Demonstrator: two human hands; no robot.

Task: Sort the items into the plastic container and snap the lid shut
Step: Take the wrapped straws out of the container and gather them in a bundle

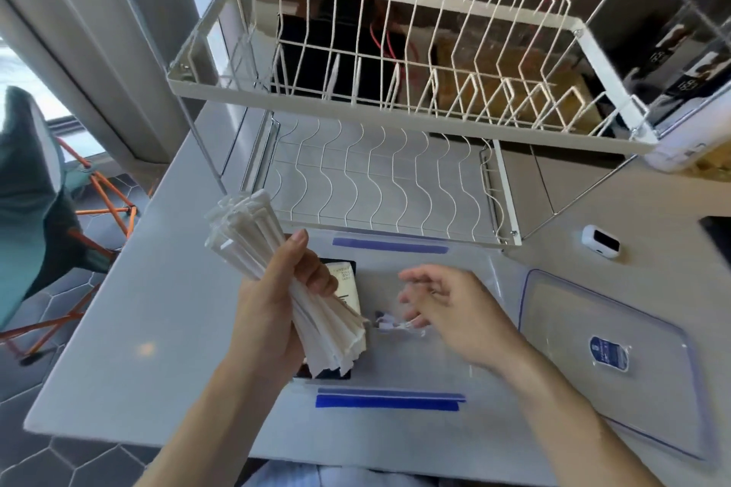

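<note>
Dish rack (395, 99) behind container (466, 249); lid (633, 407) beside it.

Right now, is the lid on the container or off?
Off. The lid lies flat on the counter, to the right of the open container.

Container (490, 277) centred on counter (166, 328), just in front of dish rack (395, 51). Lid (609, 360) flat beside it, right. Straw bundle (277, 277) over container's left end.

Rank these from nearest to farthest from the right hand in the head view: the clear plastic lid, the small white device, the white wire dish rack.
From the right hand:
1. Clear plastic lid, lying just to its right.
2. Small white device, farther back on the right.
3. White wire dish rack, behind, raised at the back.
</note>
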